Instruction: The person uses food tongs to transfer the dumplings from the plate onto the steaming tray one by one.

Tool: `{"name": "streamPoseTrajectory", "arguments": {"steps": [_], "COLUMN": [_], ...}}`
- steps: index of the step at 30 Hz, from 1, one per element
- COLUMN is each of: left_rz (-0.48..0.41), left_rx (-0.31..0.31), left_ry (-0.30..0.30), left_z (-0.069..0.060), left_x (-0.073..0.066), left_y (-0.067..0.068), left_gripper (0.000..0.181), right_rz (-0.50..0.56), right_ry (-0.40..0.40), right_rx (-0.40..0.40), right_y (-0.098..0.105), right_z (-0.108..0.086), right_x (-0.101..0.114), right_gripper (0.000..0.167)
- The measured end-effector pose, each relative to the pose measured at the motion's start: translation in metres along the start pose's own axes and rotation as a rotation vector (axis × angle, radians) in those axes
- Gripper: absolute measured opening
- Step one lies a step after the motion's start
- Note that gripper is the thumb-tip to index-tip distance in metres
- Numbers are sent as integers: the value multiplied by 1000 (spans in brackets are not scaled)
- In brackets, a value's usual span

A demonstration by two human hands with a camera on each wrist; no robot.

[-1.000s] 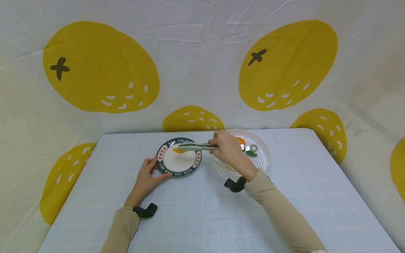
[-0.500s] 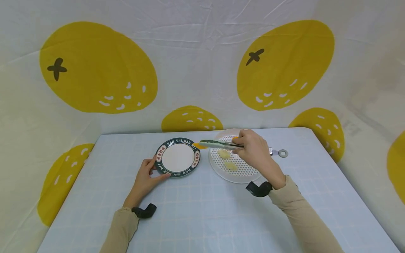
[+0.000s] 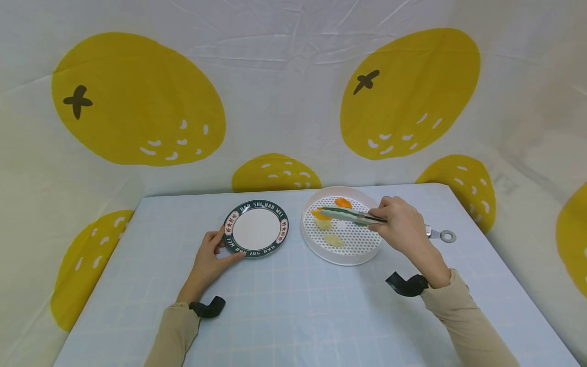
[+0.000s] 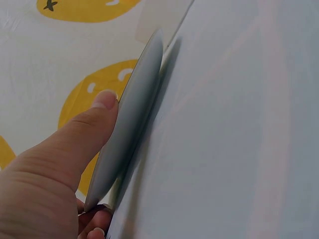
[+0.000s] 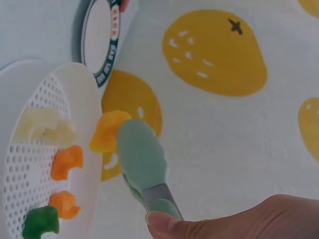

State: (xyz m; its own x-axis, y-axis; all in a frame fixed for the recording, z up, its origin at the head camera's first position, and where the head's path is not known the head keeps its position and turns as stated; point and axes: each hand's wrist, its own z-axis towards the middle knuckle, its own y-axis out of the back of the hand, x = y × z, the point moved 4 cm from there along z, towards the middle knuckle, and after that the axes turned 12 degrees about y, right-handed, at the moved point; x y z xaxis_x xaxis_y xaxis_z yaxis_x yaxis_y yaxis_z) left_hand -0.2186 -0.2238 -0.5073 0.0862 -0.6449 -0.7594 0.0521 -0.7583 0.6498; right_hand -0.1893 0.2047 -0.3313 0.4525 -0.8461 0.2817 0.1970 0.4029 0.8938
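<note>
My left hand [image 3: 208,262] grips the rim of a round plate [image 3: 257,229] with a dark green patterned border, thumb and fingers apart along its edge. The left wrist view shows the thumb [image 4: 94,119] against the plate's side and fingertips at its lower edge. My right hand [image 3: 403,224] holds food tongs [image 3: 350,215] with pale green tips and a metal handle. Between the tips is a yellow-orange piece [image 5: 108,132], over a white perforated round tray [image 3: 344,260]. In the tray lie pale yellow pieces [image 3: 333,240], orange pieces [image 5: 67,162] and a green piece [image 5: 41,221].
A table [image 3: 275,316] with a pale checked cover bears the plate and tray side by side near its back edge. Behind it hangs a white cloth [image 3: 284,102] printed with large yellow fruit. Black bands [image 3: 405,285] sit on both wrists.
My right hand has moved right with the tongs, carrying the yellow-orange piece from above the plate to above the tray. My left hand stays on the plate, whose middle is now bare.
</note>
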Motion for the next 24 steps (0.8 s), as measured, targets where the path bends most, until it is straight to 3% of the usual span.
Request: {"name": "streamPoseTrajectory", "arguments": {"steps": [9, 24], "left_rz": [-3, -10], "left_rx": [6, 12], "left_ry": [11, -1], "left_z": [-1, 0], "left_x": [-1, 0], "left_y": [1, 0], "left_gripper": [106, 106], "right_rz": [-41, -69], "right_ry": [-49, -76], "right_rx": [31, 82], "right_y": [8, -4], "right_z": [-24, -46], "right_x": [-23, -50], "right_gripper": [27, 23]}}
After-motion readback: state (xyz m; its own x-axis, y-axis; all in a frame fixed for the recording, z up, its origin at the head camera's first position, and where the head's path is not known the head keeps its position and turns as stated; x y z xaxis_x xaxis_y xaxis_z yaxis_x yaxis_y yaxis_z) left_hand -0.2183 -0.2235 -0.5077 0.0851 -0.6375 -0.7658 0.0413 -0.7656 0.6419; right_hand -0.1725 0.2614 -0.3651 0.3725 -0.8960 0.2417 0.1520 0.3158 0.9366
